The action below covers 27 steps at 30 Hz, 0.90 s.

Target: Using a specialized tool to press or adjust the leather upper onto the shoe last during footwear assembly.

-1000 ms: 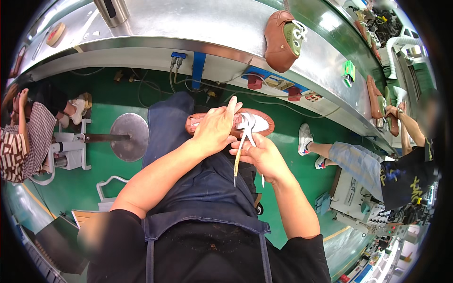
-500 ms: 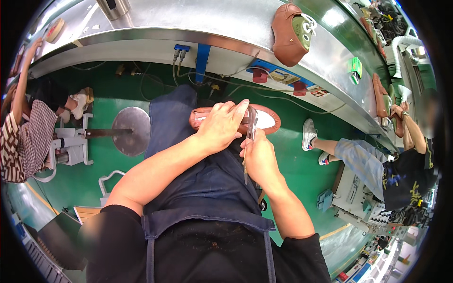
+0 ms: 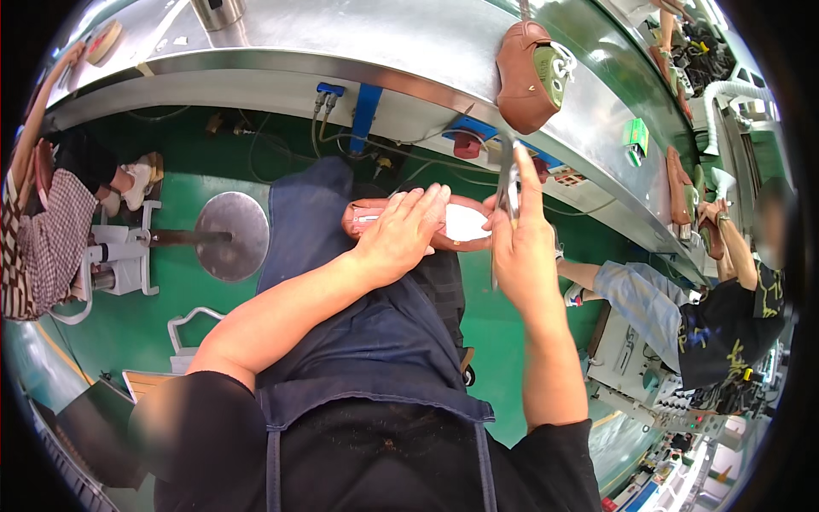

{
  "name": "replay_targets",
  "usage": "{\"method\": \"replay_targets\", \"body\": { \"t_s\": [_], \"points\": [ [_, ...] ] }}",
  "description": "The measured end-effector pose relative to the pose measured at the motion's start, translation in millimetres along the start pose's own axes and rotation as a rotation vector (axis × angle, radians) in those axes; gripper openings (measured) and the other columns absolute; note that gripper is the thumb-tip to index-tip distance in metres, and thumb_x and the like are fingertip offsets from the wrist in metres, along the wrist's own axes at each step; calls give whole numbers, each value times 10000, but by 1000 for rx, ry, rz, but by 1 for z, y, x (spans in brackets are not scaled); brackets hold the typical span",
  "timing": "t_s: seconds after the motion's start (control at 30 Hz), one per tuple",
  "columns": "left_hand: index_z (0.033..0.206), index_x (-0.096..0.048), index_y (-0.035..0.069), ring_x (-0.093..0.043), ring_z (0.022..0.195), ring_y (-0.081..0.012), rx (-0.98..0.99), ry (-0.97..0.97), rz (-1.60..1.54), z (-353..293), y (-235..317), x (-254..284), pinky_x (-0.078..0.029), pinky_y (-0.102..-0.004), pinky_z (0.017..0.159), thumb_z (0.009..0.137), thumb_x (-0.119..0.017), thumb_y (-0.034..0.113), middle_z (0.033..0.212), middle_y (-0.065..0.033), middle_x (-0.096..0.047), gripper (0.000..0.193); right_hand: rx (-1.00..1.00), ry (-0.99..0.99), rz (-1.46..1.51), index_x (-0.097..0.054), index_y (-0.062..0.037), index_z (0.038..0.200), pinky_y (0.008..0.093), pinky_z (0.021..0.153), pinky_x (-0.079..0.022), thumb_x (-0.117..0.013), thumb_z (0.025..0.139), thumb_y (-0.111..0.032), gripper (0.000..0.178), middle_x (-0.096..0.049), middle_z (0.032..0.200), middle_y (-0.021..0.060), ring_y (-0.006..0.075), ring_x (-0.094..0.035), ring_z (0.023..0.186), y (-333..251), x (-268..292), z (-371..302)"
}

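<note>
A brown shoe upper (image 3: 351, 219) lies bottom up over my lap, with a white insole (image 3: 463, 224) showing at its right end. My left hand (image 3: 397, 230) wraps over the middle of the shoe and holds it, hiding part of its underside. My right hand (image 3: 522, 247) is closed around metal pliers (image 3: 510, 183) at the right end of the shoe. Blurred and partly covered by the fingers, the pliers stand roughly upright in the view. Whether they touch the shoe, I cannot tell.
Ahead runs a metal bench (image 3: 316, 38), bearing a brown shoe (image 3: 525, 81), a green box (image 3: 636, 141) and a metal cup (image 3: 217, 12). Cables and a red plug (image 3: 467, 145) hang below its edge. A round metal stool (image 3: 232, 236) stands left. People work on both sides.
My right hand has shifted right and slightly up, taking the pliers from the middle of the insole to the shoe's right end. My left hand stays on the shoe.
</note>
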<state>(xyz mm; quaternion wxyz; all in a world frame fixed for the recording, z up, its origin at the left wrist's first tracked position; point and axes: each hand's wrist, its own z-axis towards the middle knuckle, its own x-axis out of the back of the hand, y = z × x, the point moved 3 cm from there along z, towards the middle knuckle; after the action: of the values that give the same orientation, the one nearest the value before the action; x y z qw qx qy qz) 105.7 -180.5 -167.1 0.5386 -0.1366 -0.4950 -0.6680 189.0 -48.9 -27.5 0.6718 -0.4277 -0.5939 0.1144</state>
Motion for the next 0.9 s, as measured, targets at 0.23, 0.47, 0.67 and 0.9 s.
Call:
{"method": "replay_targets", "body": {
  "t_s": [0.23, 0.47, 0.67, 0.9],
  "points": [
    [1564, -258, -108, -536, 1323, -456, 37, -10, 30, 1, 0, -2, -443, -528, 1126, 714, -883, 210, 1567, -355, -360, 1102, -7, -211, -233, -275, -105, 1639, 499, 885, -551, -490, 899, 107, 799, -662, 1193, 359, 484, -697, 967, 38, -25, 6],
    [1574, -210, -109, -503, 1370, -485, 16, -3, 0, 5, 3, -4, -442, -534, 1148, 698, -900, 190, 1582, -365, -337, 1154, 565, 202, -394, -281, -130, 1644, 402, 748, -589, -525, 963, 75, 752, -712, 1173, 274, 316, -731, 776, 72, -46, 1],
    [1588, -164, -100, -459, 1421, -483, 56, 2, -60, -6, 2, 3, -422, -520, 1172, 667, -923, 132, 1589, -370, -325, 1216, 57, -141, -85, -325, -119, 1628, 535, 872, -532, -491, 930, 58, 739, -695, 1030, 336, 485, -690, 983, 34, -30, -14],
    [1618, -149, -42, -525, 1344, -441, 85, -113, -188, -16, 5, 13, -407, -517, 1148, 621, -971, 230, 1535, -261, -459, 1320, -194, -225, -5, -356, -40, 1582, 534, 954, -512, -579, 956, -55, 665, -688, 1143, 347, 518, -676, 1070, 45, -21, -22]
  ]
}}
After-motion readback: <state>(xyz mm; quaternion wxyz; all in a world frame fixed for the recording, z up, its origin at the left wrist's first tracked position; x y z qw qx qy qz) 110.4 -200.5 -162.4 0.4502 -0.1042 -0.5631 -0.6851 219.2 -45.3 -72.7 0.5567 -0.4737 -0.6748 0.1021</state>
